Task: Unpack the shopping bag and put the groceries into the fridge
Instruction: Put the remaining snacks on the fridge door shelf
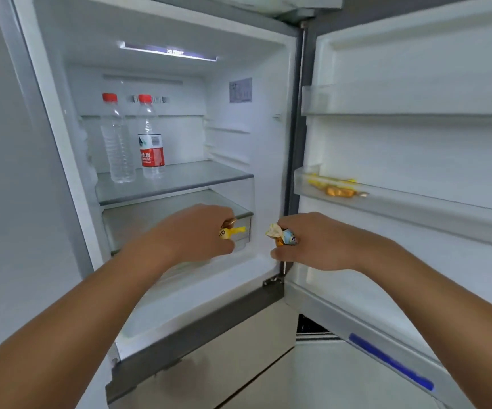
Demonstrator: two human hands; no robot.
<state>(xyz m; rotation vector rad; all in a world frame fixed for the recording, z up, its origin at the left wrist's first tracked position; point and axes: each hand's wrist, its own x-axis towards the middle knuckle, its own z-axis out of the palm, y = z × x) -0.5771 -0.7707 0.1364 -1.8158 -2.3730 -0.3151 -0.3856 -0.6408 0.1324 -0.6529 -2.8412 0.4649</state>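
The fridge stands open in front of me, its door swung to the right. My left hand is closed on a yellow-wrapped candy, held in front of the lower drawer. Just left of the door's hinge edge, my right hand grips another wrapped candy, pale yellow, orange and blue. Several more wrapped candies lie in the middle door shelf. The shopping bag is out of view.
Two clear water bottles with red caps stand on the glass shelf, one plain, one with a red label. A clear drawer sits below the shelf. An upper door shelf holds nothing visible. A lower compartment front is closed.
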